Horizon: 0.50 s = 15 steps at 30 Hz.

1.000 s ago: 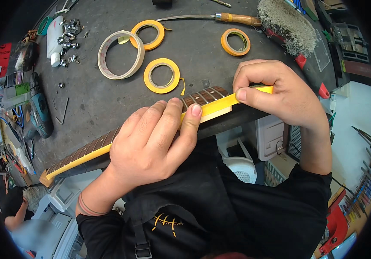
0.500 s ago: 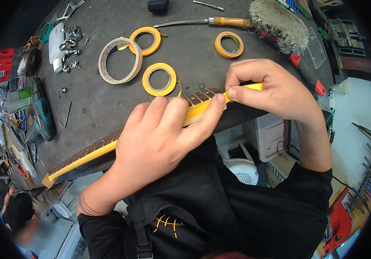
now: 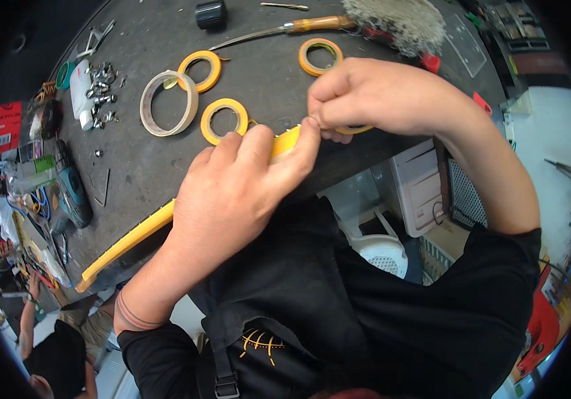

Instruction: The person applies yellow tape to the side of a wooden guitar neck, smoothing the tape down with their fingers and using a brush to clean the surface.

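A guitar neck (image 3: 134,236) with yellow tape along its side lies slantwise at the table's near edge. My left hand (image 3: 229,183) is closed around it near the upper end, thumb along the taped side. Close to that thumb's tip, my right hand (image 3: 372,96) is closed with the fingertips pinched together at the tape's end. A yellow strip (image 3: 357,129) shows under the right hand; the pinched part is hidden by the fingers. Just beyond the left hand lies a yellow tape roll (image 3: 239,120).
Farther off lie a wide cream tape roll (image 3: 146,110), more yellow rolls (image 3: 217,70), a wooden-handled file (image 3: 319,24) and a grey fluffy brush (image 3: 398,23). On the left are metal tuners (image 3: 103,86), a hex key (image 3: 106,189) and a drill (image 3: 71,186). Another person (image 3: 59,356) is at lower left.
My right hand has moved in against the left thumb and turned over more. The neck has rolled, so its fretboard barely shows. The view has shifted, and more of the other person shows.
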Available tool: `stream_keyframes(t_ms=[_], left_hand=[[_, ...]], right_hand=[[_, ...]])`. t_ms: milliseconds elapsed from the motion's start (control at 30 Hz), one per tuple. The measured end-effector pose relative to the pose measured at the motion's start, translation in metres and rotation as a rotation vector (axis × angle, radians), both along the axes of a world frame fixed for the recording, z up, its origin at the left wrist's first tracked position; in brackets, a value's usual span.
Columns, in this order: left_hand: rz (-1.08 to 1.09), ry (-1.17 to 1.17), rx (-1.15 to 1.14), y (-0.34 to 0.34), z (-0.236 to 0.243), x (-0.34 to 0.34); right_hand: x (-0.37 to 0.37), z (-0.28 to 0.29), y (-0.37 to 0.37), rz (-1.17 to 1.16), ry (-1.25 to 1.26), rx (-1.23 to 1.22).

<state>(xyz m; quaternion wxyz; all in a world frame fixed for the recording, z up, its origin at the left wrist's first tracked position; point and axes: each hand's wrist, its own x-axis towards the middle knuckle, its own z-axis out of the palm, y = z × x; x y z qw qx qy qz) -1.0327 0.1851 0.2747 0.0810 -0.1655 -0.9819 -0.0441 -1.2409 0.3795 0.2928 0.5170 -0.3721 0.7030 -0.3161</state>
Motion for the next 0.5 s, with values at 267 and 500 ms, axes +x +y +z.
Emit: stream_keyframes(t_ms=[267,500], left_hand=[[0.006,0.028,-0.031,0.003,-0.002,-0.005],[0.072,0.125,0.186,0.0,-0.009,-0.001]], right_hand=[[0.013,0.024,-0.012,0.076,0.228,0.263],[0.043,-0.012,0.041,-0.395,0.634,-0.263]])
